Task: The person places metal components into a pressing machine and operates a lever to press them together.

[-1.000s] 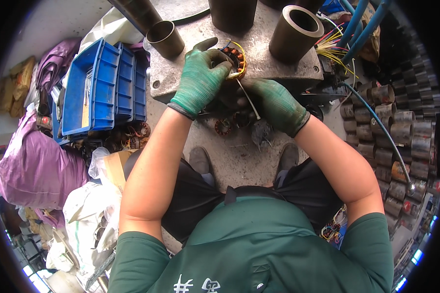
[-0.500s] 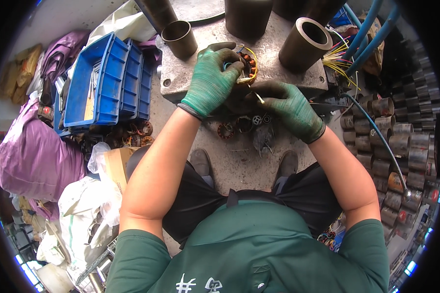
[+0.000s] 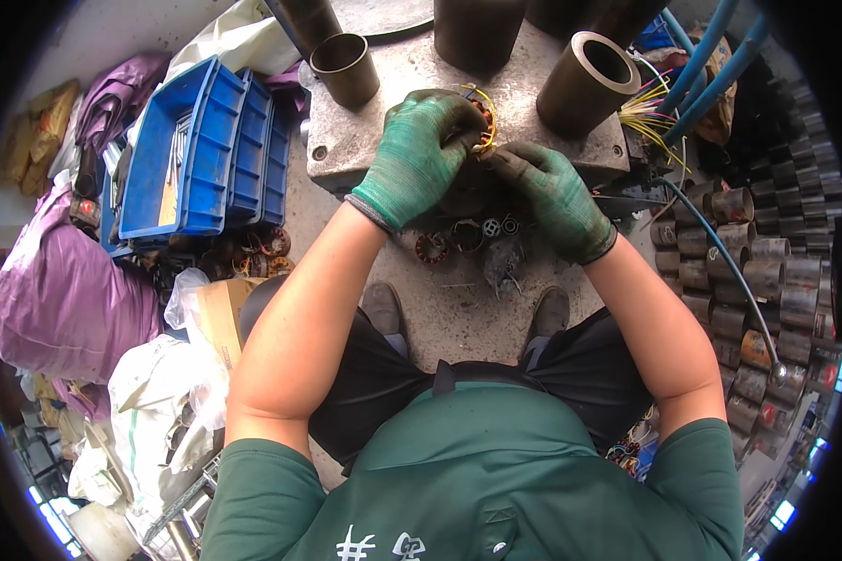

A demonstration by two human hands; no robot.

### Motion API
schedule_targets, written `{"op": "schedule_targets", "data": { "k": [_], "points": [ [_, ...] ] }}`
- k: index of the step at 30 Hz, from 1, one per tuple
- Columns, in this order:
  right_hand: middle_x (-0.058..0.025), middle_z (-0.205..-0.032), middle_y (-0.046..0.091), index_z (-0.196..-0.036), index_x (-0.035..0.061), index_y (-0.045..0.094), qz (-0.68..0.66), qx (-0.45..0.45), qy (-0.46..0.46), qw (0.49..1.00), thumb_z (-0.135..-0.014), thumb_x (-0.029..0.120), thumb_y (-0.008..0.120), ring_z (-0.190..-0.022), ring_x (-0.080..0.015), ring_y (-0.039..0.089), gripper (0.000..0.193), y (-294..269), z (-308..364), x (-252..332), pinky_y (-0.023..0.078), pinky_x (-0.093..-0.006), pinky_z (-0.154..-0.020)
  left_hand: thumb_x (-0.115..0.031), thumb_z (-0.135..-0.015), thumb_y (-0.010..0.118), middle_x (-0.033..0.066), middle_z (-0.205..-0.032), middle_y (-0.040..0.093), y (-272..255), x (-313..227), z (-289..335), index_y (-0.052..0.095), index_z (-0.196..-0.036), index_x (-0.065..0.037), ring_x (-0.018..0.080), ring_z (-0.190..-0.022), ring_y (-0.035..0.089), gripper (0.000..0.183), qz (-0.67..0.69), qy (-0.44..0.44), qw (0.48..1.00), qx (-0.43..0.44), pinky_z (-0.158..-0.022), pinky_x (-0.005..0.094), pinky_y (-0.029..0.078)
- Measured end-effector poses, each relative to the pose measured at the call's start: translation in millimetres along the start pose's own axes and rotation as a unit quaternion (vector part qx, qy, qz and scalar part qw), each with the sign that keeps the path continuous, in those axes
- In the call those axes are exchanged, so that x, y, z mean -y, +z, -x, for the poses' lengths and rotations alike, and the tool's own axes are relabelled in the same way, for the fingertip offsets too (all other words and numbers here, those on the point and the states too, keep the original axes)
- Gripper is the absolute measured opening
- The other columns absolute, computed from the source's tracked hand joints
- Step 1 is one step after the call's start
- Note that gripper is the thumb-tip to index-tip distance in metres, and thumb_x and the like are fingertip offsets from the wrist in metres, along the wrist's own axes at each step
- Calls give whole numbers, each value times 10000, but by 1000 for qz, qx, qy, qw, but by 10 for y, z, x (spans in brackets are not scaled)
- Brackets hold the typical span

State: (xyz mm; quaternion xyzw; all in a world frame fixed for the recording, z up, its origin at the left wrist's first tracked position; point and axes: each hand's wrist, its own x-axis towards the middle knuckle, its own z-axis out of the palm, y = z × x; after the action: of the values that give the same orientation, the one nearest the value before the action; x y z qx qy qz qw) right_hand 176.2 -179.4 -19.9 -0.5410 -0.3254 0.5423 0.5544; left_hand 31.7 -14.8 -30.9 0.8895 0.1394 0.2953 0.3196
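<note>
Over on the left, a purple sack (image 3: 70, 290) slumps near a blue bin (image 3: 210, 154) with thin rods (image 3: 175, 154) inside. Next comes a metal block (image 3: 351, 150) with a short tube (image 3: 346, 79) upright on it. The green-gloved left hand (image 3: 421, 145) has its fingers curled around the wound ring (image 3: 486, 117), gripping it above the block's near edge. At the ring's lower edge are the right hand's (image 3: 559, 201) thumb and forefinger, close together; I cannot tell whether they pinch anything. Farther right stand a thick-walled tube (image 3: 578, 98), loose yellow wires (image 3: 641, 120) and stacked metal pipes (image 3: 734, 271).
</note>
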Motion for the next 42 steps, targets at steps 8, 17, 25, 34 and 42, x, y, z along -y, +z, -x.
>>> {"op": "schedule_targets", "data": {
  "k": [8,17,25,34,42],
  "points": [
    [-78,-1196,740,-1320,-18,686,12,-10,-1,1000,-1084,249,624,-1098,-130,690,362,15,10,33,566,-283,-972,-89,-885,768,148,-1097,743,-1,-13,13,760,-1050,-51,344,-1123,664,169,-7,2,1000,-6,-1012,440,529],
    [-88,-1230,731,-1356,-30,656,-28,-11,32,999,-1082,251,626,-1116,-139,697,393,10,-6,17,573,-292,-987,-92,-883,778,144,-1110,742,-9,-30,27,759,-1038,-49,340,-1134,662,162,-6,12,1000,-1,-1022,437,521],
    [-79,-1232,730,-1353,-9,666,-31,-8,43,999,-1080,261,631,-1128,-136,687,386,-32,-30,-18,556,-290,-1007,-105,-890,774,151,-1125,736,-25,-37,27,758,-1059,-52,329,-1155,659,178,36,-6,999,2,-1041,434,513],
    [-73,-1227,732,-1357,-3,671,-26,1,36,999,-1069,258,640,-1119,-130,687,390,-66,-50,-43,559,-289,-1000,-101,-889,776,146,-1111,735,-21,-32,25,754,-1054,-49,327,-1133,667,175,35,-8,999,3,-1035,429,518],
    [-66,-1216,734,-1343,-2,676,-31,4,36,999,-1069,260,643,-1108,-120,686,381,-58,-40,-28,560,-284,-992,-98,-887,774,149,-1099,734,-26,-35,17,753,-1050,-47,330,-1120,669,172,23,-4,1000,8,-1024,431,519]
  ]
}}
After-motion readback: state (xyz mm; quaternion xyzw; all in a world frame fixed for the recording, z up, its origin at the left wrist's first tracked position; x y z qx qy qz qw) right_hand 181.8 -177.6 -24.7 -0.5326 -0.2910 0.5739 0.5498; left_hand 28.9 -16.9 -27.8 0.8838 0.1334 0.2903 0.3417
